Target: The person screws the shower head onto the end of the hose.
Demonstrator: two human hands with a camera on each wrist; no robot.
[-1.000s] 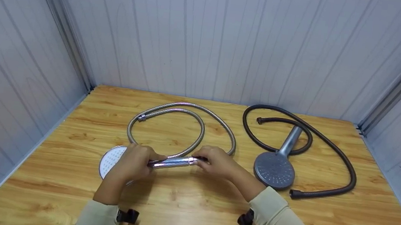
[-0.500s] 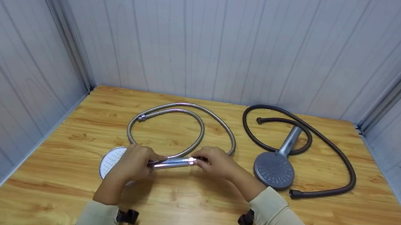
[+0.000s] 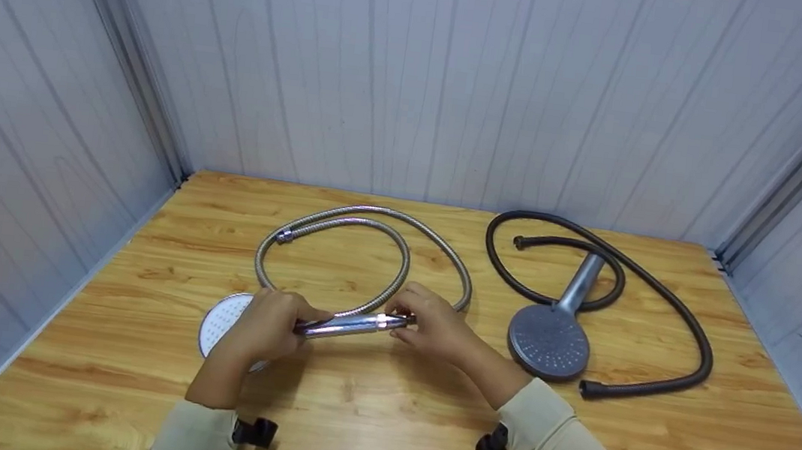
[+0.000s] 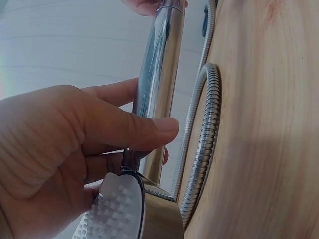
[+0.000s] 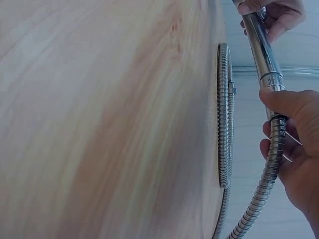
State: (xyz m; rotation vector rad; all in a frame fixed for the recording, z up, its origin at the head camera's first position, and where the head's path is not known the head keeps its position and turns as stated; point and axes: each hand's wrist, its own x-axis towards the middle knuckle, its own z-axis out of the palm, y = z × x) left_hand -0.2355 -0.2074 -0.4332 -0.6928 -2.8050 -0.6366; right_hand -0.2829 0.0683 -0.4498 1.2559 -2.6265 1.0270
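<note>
My left hand (image 3: 272, 327) grips a chrome hand shower (image 4: 162, 64) by its handle, close to the round head with the white nozzle face (image 3: 222, 319). Its thumb lies across the handle in the left wrist view. At the handle's other end, my right hand (image 3: 435, 325) pinches the connector (image 5: 273, 113) of a silver metal shower hose (image 5: 269, 172), thumb on one side and fingers on the other. Hose end and handle stand in one line, joined end to end. The rest of the hose loops over the table behind both hands, its free end nut (image 3: 284, 235) at the left.
On the right of the wooden table (image 3: 362, 432) lies a grey hand shower (image 3: 549, 340), face up. A black hose (image 3: 691, 326) curls around and over its handle, with one end near the right forearm. Pale panel walls (image 3: 418, 76) close off the back and sides.
The right hand's fingers have shifted and rolled upward around the connector, so more of it shows. My left hand and the shower head have barely moved.
</note>
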